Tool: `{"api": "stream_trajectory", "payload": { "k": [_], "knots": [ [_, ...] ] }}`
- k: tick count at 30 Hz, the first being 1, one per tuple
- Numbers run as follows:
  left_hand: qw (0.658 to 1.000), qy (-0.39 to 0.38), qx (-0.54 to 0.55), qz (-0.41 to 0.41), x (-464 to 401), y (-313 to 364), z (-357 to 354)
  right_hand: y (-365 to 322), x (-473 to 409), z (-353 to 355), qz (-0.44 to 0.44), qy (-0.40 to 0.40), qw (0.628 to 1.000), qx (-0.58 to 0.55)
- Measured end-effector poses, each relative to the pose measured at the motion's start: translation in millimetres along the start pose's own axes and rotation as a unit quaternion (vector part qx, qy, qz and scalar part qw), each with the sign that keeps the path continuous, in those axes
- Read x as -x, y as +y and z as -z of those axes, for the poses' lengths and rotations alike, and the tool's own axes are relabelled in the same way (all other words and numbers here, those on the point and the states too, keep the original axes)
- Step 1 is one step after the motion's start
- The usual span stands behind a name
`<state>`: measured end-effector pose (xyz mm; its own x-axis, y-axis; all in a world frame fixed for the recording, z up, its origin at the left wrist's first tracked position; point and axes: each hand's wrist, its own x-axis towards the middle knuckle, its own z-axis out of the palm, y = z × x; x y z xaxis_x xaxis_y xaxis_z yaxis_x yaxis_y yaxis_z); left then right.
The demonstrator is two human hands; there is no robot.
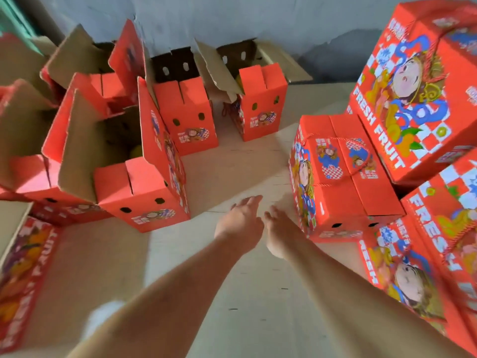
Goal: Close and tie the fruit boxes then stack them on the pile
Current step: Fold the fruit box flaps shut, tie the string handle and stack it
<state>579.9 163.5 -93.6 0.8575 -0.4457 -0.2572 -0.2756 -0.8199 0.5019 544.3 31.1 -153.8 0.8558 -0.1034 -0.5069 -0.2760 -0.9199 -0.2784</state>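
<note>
Fruit boxes: a tied box [343, 174] sits at right, beside the pile [418, 94]. Both hands, left [238, 223] and right [280, 232], are released, holding nothing; best gripped low on opposite sides before lifting.

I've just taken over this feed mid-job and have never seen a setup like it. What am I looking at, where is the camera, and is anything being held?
There is no machine here: a person works with bare hands, and the single picture comes from a camera worn on their head, looking forward and down. The left hand and the right hand reach forward over the pale floor, fingers relaxed, each grip empty. To the right lies a closed box tied with red cord, beside the pile of closed boxes. To the left and ahead stand open red boxes, flaps up, still waiting to be closed. A yellowish fruit seems to show inside the nearest.
</note>
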Motion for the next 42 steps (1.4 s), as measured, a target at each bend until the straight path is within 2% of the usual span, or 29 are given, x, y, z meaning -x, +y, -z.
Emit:
{"api": "stream_trajectory", "payload": {
  "k": [2,6,9,11,12,14,15,17,19,21,23,27,30,33,36,39,42],
  "knots": [
    [0.999,0.026,-0.037,-0.017,-29,-1,24,2,-10,8,-0.023,-0.015,0.999,0.017],
    [0.987,0.062,-0.146,-0.036,-105,15,71,10,-16,9,0.006,-0.015,0.996,0.083],
    [0.931,0.078,-0.337,-0.119,-162,36,100,20,-11,5,-0.004,-0.090,0.987,0.136],
    [0.899,0.094,-0.401,-0.145,-196,46,112,27,-8,-11,-0.025,-0.114,0.983,0.141],
    [0.901,0.109,-0.398,-0.135,-211,49,117,27,-7,-22,-0.028,-0.075,0.989,0.124],
    [0.923,0.123,-0.353,-0.088,-237,51,125,22,-4,-41,0.015,0.081,0.992,0.095],
    [0.932,0.112,-0.338,-0.067,-246,47,128,21,1,-44,0.040,0.102,0.987,0.115],
    [0.938,0.091,-0.331,-0.039,-258,37,127,20,4,-45,0.043,0.099,0.980,0.166],
    [0.936,0.109,-0.334,-0.032,-267,29,122,31,-2,-50,0.028,0.065,0.987,0.142],
    [0.941,0.145,-0.305,-0.038,-275,25,119,30,-5,-46,0.005,-0.048,0.984,0.171],
    [0.943,0.168,-0.284,-0.037,-277,23,121,29,-11,-44,-0.001,-0.075,0.979,0.189],
    [0.939,0.157,-0.299,-0.066,-268,25,125,23,-15,-40,-0.043,-0.133,0.974,0.180],
    [0.932,0.116,-0.333,-0.090,-242,26,129,28,-16,-43,-0.038,-0.122,0.977,0.172],
    [0.932,0.077,-0.345,-0.076,-202,22,128,28,-9,-36,-0.022,-0.114,0.988,0.100],
    [0.944,0.075,-0.320,-0.046,-153,17,114,23,2,-23,-0.039,-0.123,0.985,0.119],
    [0.957,0.084,-0.276,-0.012,-110,8,101,19,17,-5,-0.044,-0.100,0.992,0.058],
    [0.962,0.062,-0.266,-0.002,-72,-10,103,17,41,8,-0.087,-0.032,0.994,-0.051]
  ]
}}
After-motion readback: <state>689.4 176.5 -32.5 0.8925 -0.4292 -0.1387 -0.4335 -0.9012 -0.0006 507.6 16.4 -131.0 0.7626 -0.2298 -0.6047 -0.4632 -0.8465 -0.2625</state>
